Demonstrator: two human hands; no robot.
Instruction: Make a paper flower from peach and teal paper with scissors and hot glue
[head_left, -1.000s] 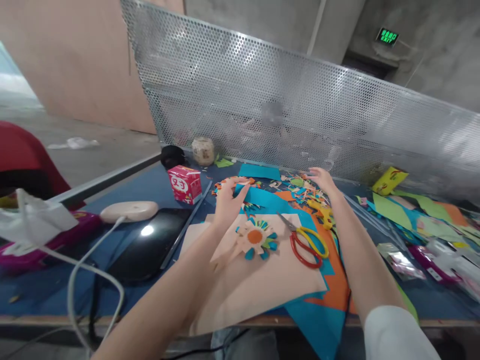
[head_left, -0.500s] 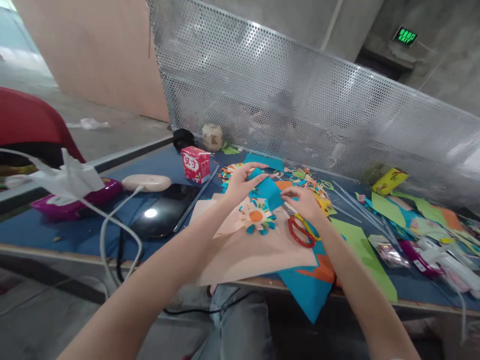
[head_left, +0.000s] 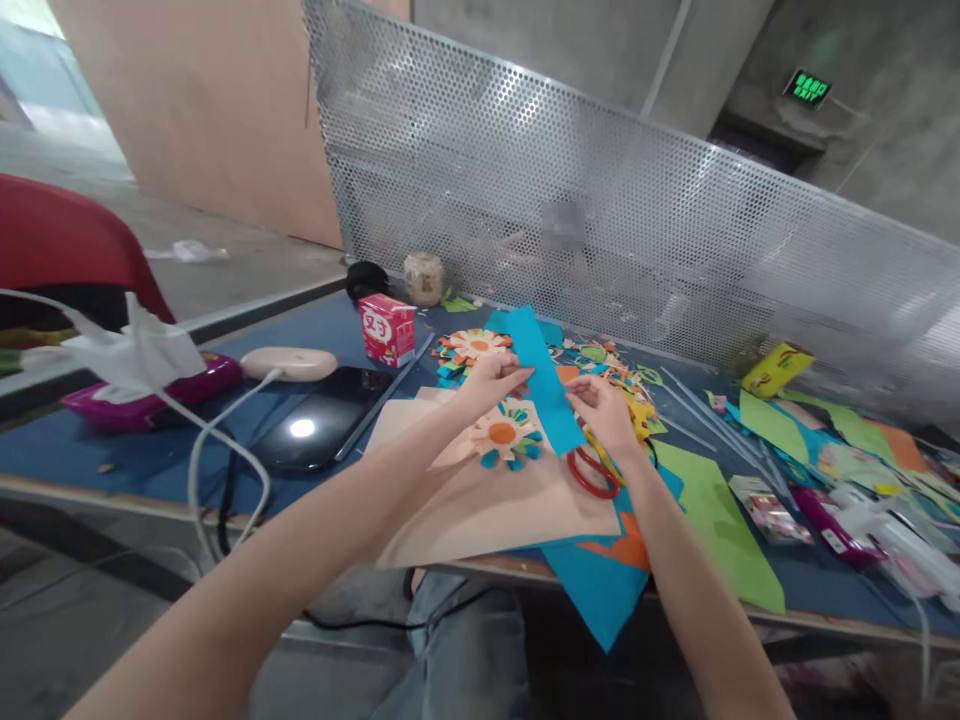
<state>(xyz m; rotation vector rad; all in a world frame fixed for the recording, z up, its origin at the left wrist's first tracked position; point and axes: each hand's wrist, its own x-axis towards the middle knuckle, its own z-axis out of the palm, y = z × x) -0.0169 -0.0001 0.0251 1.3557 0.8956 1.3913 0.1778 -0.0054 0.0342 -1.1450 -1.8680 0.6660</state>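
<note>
A long blue paper strip (head_left: 541, 372) is held up over the table between both hands. My left hand (head_left: 491, 380) pinches its left edge, and my right hand (head_left: 604, 412) pinches its lower right edge. Just below the strip lies a paper flower (head_left: 502, 436) with an orange centre, resting on a peach sheet (head_left: 487, 500). Red and yellow scissors (head_left: 596, 470) lie under my right hand. A second paper flower (head_left: 471, 347) lies farther back.
A red carton (head_left: 386, 329), a jar (head_left: 424, 277) and a black tablet (head_left: 319, 430) sit at the left. White cables (head_left: 202, 440) hang over the front edge. Green sheets (head_left: 720, 520), paper scraps (head_left: 615, 375) and packets (head_left: 832, 510) cover the right. A perforated metal screen (head_left: 600, 220) closes the back.
My right hand came back from the scrap pile to the blue paper. Both hands lifted the blue piece and opened it into a long strip above the flower.
</note>
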